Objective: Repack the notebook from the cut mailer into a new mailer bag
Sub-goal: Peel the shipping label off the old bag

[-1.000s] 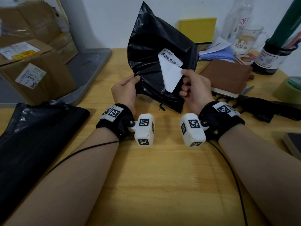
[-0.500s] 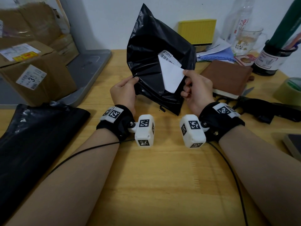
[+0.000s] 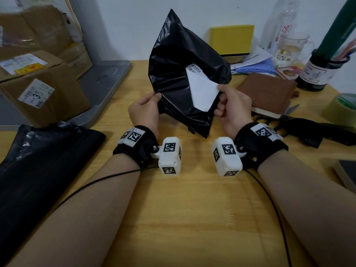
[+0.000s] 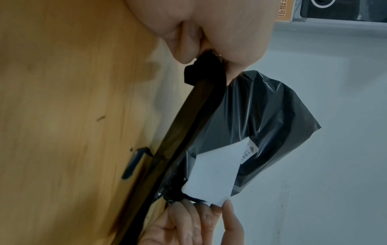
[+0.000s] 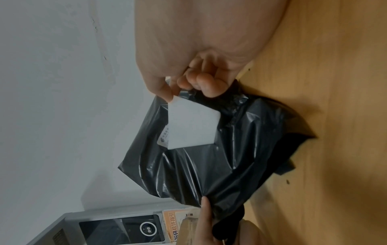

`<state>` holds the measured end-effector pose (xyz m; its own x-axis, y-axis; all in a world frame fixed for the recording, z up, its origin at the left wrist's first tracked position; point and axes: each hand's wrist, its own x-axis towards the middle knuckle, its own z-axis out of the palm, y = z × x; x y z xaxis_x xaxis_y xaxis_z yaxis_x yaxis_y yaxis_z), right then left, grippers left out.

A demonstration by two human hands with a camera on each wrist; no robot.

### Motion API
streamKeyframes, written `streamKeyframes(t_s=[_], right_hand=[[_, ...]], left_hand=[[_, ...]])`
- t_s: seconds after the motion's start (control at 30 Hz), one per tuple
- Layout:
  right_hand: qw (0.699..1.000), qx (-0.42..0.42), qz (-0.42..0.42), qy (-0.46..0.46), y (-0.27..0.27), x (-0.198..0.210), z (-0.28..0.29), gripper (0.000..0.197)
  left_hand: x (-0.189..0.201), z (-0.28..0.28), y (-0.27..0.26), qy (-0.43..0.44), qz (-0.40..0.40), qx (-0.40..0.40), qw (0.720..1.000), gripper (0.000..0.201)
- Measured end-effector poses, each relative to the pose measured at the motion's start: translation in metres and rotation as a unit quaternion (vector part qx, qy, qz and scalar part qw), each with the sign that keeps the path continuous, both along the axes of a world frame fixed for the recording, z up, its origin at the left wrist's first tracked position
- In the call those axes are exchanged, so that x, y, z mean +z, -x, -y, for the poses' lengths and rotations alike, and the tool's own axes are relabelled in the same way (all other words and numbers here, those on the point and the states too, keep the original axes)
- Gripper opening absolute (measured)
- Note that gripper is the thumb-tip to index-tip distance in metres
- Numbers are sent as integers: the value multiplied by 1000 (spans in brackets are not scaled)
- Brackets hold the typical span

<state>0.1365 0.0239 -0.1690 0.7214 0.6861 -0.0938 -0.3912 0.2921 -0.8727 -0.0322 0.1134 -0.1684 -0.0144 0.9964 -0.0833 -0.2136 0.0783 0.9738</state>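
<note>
I hold a crumpled black mailer (image 3: 173, 74) upright over the wooden table, its lower edge near the tabletop. A white shipping label (image 3: 202, 89), partly folded over, is on its front. My left hand (image 3: 152, 101) pinches the mailer's left edge between thumb and fingers. My right hand (image 3: 225, 95) pinches the right edge at the label's corner. The wrist views show the same mailer (image 4: 261, 116) (image 5: 209, 165) and label (image 5: 192, 122) between both hands. A brown notebook (image 3: 269, 93) lies flat on the table to the right. A second black mailer bag (image 3: 38, 160) lies flat at the left.
Cardboard boxes (image 3: 38, 87) and a grey tray (image 3: 104, 83) stand at the back left. Scissors (image 3: 289, 116), a tape roll (image 3: 342, 108), a dark jar (image 3: 317, 72), a glass mug (image 3: 290, 49) and a yellow box (image 3: 231, 39) crowd the right and back.
The mailer has sunk slightly between my hands. Both hands keep their pinch on its edges.
</note>
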Motion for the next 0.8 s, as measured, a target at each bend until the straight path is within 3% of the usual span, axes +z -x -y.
streamKeyframes(t_s=[0.53, 0.8], right_hand=[[1000, -21, -1, -1, -2, -2, -2, 30], [999, -30, -12, -5, -2, -1, -1, 31]], left_hand=[[0, 0, 0, -23, -4, 30, 999, 10], [2, 1, 0, -21, -5, 36, 999, 18]])
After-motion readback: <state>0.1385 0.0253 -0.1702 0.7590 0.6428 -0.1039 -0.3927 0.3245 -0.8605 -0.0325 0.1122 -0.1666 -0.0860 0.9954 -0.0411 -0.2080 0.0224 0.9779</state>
